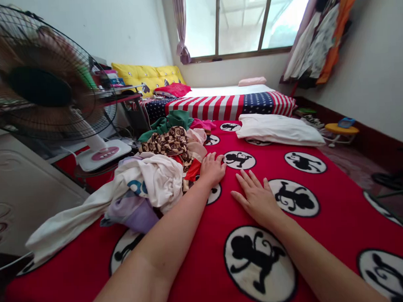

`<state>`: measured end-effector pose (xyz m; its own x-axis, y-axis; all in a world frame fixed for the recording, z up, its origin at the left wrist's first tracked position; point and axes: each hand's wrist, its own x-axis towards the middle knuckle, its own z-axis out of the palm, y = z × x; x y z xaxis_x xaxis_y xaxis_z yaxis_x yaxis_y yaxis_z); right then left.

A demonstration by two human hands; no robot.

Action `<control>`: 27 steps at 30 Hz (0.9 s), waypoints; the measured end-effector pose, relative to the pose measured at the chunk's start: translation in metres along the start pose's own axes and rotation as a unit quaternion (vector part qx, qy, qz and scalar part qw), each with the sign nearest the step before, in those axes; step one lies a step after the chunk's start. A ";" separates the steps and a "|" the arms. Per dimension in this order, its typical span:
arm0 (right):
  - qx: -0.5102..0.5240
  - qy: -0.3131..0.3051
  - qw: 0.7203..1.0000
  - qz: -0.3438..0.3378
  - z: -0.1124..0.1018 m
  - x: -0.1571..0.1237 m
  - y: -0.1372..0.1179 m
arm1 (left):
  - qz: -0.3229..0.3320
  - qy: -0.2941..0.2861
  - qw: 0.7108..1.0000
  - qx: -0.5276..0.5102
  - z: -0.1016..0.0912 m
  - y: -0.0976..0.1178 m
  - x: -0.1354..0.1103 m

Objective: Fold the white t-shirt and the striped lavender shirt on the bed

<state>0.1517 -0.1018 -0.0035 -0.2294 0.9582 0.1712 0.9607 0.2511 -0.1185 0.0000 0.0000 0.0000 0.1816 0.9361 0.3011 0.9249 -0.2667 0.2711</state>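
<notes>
My left hand (pixel 213 169) reaches to the right edge of a heap of clothes, fingers stretched forward, with nothing visible in it. Beside it are a red cloth (pixel 193 171) and a brown checked garment (pixel 168 144). Nearer to me in the heap lies a crumpled white garment (pixel 162 176), with a purple one (pixel 132 213) partly under it. My right hand (pixel 257 196) is over the red blanket (pixel 205 252) with black monkey figures in white circles, palm down and fingers spread; it holds nothing. A folded white garment (pixel 278 130) lies flat beyond my hands.
A standing fan (pixel 40 86) is at the left. Green cloth (pixel 169 123) tops the heap's far end. Behind is a second bed with a flag-patterned cover (pixel 216 106) and a yellow cushion (pixel 133 76). Clothes (pixel 329 36) hang at the right above a small stool (pixel 341 129).
</notes>
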 end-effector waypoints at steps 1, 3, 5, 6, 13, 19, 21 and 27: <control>-0.002 0.002 1.000 0.004 0.002 -0.001 0.001 | -0.001 0.001 1.000 0.002 0.000 0.000 0.000; 0.002 0.013 1.000 0.011 0.003 0.001 0.003 | -0.002 -0.002 1.000 0.010 0.000 0.002 -0.001; 0.017 0.025 0.999 0.014 0.001 0.003 0.004 | -0.007 -0.008 1.000 0.026 0.000 0.005 -0.002; 0.027 0.030 0.999 0.014 0.000 0.004 0.005 | -0.011 -0.012 0.999 0.036 0.000 0.007 -0.004; 0.083 0.050 0.995 0.007 -0.002 0.002 0.010 | 0.065 -0.174 0.979 0.089 -0.047 0.009 -0.023; 0.100 0.063 0.993 0.009 -0.001 0.003 0.009 | 0.134 -0.231 0.954 0.136 -0.160 -0.048 -0.058; 0.101 0.067 0.993 0.010 0.000 0.003 0.009 | 0.115 -0.233 0.952 0.160 -0.186 -0.074 -0.071; 0.108 0.074 0.991 0.009 0.002 0.004 0.009 | 0.120 -0.212 0.964 0.105 -0.194 -0.115 -0.091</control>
<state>0.1596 -0.0957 -0.0056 -0.1724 0.9358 0.3076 0.9043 0.2741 -0.3273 -0.1881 -0.0986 0.1191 0.4778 0.8746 -0.0818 0.8784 -0.4766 0.0351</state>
